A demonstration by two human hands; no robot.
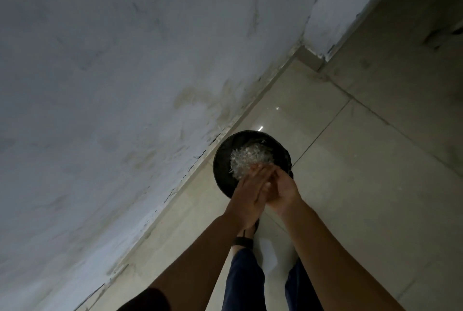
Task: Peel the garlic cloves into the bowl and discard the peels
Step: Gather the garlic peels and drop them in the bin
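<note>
Garlic peels (250,158) in a pale, papery heap just beyond and below the fingertips (260,169), inside the black bin; nearest scraps seemingly touching the fingers. Fingers straight, pressed flat palm to palm, pointing away from the body toward the heap, gripping nothing that shows. Impossible to tell whether scraps lie hidden between the palms. Uppermost in view the left hand (250,195), overlapping the right hand (283,190), both equally near the peels. Bare forearms converging from the lower corners, held out over the near side of the bin (218,160). Round bin on pale floor tiles (350,160), close to the foot of a stained wall (125,85). Dark trousers (246,280) below the wrists. No bowl or cloves in view. Judged a discard step near its end: probably only a brushing or parting of the palms needed, kept above the opening to keep flakes off the tiles.
</note>
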